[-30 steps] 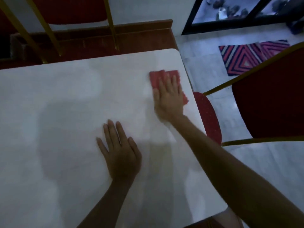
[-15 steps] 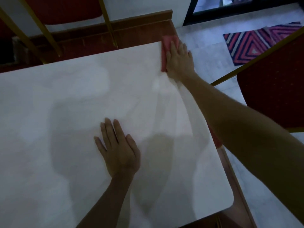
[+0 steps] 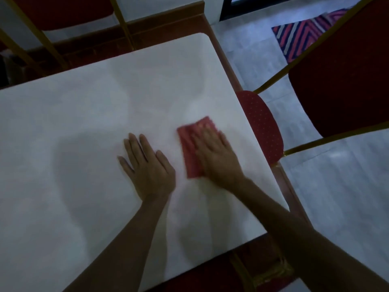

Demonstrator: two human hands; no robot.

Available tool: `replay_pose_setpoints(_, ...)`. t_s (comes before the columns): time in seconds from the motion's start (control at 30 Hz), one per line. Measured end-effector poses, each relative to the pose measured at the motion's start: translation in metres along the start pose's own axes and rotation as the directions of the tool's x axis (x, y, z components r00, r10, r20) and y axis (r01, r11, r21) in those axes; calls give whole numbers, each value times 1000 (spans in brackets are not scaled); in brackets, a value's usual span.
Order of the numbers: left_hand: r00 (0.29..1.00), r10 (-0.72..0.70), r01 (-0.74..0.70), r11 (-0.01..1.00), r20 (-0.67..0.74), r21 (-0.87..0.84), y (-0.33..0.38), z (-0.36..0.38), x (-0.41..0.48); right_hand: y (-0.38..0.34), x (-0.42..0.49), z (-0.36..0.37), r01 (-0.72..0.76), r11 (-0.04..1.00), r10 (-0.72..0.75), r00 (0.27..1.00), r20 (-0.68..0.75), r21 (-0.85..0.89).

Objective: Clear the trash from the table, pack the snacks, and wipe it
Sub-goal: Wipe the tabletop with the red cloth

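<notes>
The left hand [image 3: 147, 165] lies flat, fingers spread, on the smooth white round-cornered table [image 3: 73, 123]. Just right, the right hand [image 3: 214, 159] presses straight fingers on a ribbed red oblong cloth [image 3: 190, 148], whose long axis runs near-to-far.

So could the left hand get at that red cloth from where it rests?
Probably yes. The left hand lies flat on the table beside the red cloth, with only bare table between them, though the right hand presses on the cloth, covering much of it.
</notes>
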State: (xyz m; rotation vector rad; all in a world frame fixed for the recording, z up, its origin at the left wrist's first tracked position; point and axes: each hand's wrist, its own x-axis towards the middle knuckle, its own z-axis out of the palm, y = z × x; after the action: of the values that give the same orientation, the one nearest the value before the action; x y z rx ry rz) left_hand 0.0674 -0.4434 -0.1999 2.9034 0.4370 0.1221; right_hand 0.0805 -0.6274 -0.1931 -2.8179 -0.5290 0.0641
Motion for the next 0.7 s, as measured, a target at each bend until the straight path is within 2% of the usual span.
replay_pose_setpoints(0.07, 1000, 2, -2, 1000, 25, 6, -1, 0, 0, 20, 30, -7, -275, 961, 277, 958, -76, 31)
replay_pose_setpoints(0.13, 997, -5, 6, 1000, 80, -9, 0, -1, 1, 7, 45, -5, -527, 838, 542, 832, -114, 138)
replay_pose_setpoints(0.17, 992, 7, -4, 1000, 125, -24, 2, -4, -3, -12, 47, -2, -585, 792, 606, 787, -114, 173)
replay_pose_setpoints(0.2, 984, 50, -45, 998, 173, -33, 3, -6, -9, -33, 43, 2, -579, 792, 603, 791, -103, 191)
replay_pose_setpoints(0.23, 967, 119, -113, 993, 224, -39, 5, -10, -19, -53, 30, 5, -509, 839, 531, 843, -85, 191)
replay_pose_setpoints(0.3, 926, 230, -228, 973, 300, -43, 0, -15, -45, -79, -7, 9, -273, 950, 277, 961, -4, 151)
replay_pose_setpoints(0.33, 916, 259, -258, 965, 306, -44, -2, -16, -62, -74, -31, 7, -212, 970, 210, 977, 24, 121)
replay_pose_setpoints(0.37, 916, 276, -277, 960, 291, -39, -5, -18, -80, -59, -52, 4, -207, 972, 205, 978, 24, 108)
replay_pose_setpoints(0.43, 919, 299, -296, 954, 258, -52, -12, -19, -114, -23, -86, -2, -346, 934, 351, 935, -42, 91)
replay_pose_setpoints(0.5, 905, 332, -325, 943, 264, -72, -17, -19, -135, -4, -113, -9, -552, 822, 567, 817, -107, 136)
replay_pose_setpoints(0.57, 896, 352, -340, 936, 269, -91, -19, -20, -142, -19, -127, -7, -625, 750, 656, 742, -134, 216)
replay_pose_setpoints(0.6, 897, 349, -334, 937, 269, -103, -18, -22, -143, -35, -132, -5, -606, 759, 643, 755, -128, 238)
replay_pose_setpoints(0.63, 899, 346, -328, 938, 268, -109, -18, -23, -142, -52, -140, -1, -544, 805, 577, 811, -97, 236)
replay_pose_setpoints(0.7, 902, 348, -331, 938, 257, -108, -19, -22, -143, -65, -163, 4, -309, 935, 308, 951, 30, 172)
